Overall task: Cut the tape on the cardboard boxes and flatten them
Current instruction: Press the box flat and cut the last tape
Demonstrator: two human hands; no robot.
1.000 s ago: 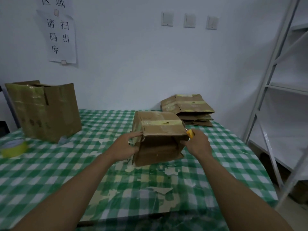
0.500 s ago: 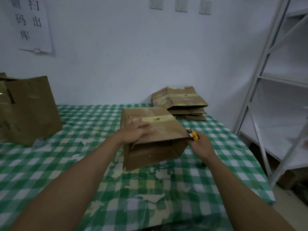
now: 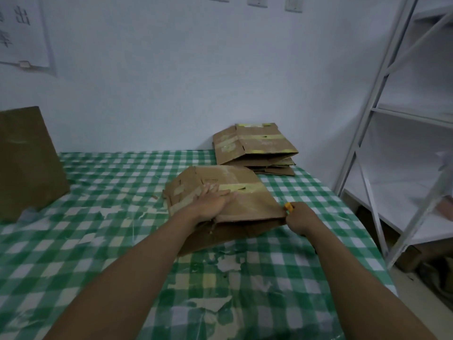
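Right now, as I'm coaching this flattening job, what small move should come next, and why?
Probably push the left hand straight down. It lies flat on the box, which is tilted and only half collapsed: its near edge gapes above the table. The right hand grips the cutter at the box's right corner, so it seems to steady that end.

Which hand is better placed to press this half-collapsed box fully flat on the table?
Left. The left hand lies flat on top of the box, fingers straight. The right hand is at the box's right corner, curled round the yellow cutter.
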